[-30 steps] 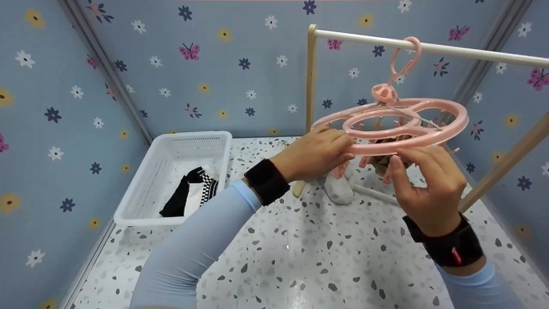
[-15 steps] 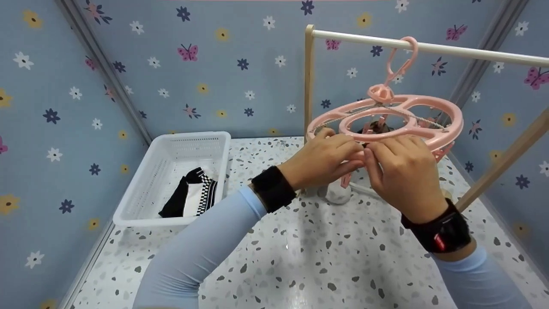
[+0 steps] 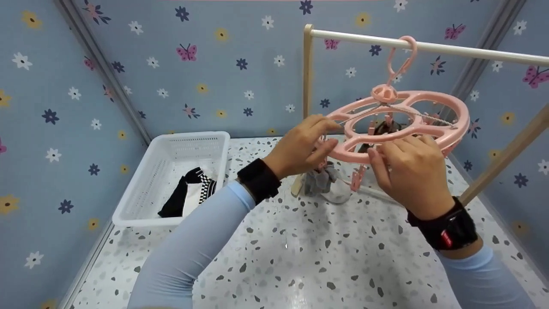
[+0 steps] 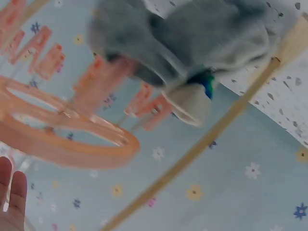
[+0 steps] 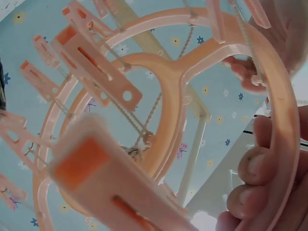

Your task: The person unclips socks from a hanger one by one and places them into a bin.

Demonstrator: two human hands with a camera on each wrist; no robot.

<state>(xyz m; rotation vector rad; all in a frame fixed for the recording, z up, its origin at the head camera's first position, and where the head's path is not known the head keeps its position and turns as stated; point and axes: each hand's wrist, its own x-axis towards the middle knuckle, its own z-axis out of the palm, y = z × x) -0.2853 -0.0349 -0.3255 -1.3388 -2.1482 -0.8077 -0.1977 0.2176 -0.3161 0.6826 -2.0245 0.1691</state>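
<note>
A pink round clip hanger (image 3: 386,139) hangs by its hook from the rail, its ring tilted. My right hand (image 3: 414,174) grips the near rim; in the right wrist view its fingers (image 5: 255,168) curl round it. My left hand (image 3: 302,148) is at the rim's left side, thumb and fingers apart; in the left wrist view its fingers (image 4: 17,192) look straight and away from the ring. Below that side hangs a grey sock (image 4: 192,43), blurred, with a pale end. Pink clothes pegs (image 5: 96,67) dangle under the ring. A dark brown cloth (image 3: 386,127) shows partly behind it.
A white basket (image 3: 137,189) at the left holds black and white checked socks (image 3: 188,193). The hanger's rail (image 3: 472,51) is white, with wooden posts (image 3: 307,73). Speckled flooring (image 3: 274,257) lies below, and flowered walls (image 3: 240,86) stand close around.
The ring has turned and tilted, bringing the grey sock into view at the left. My left hand has let go of the front rim and moved left; my right hand now grips that rim.
</note>
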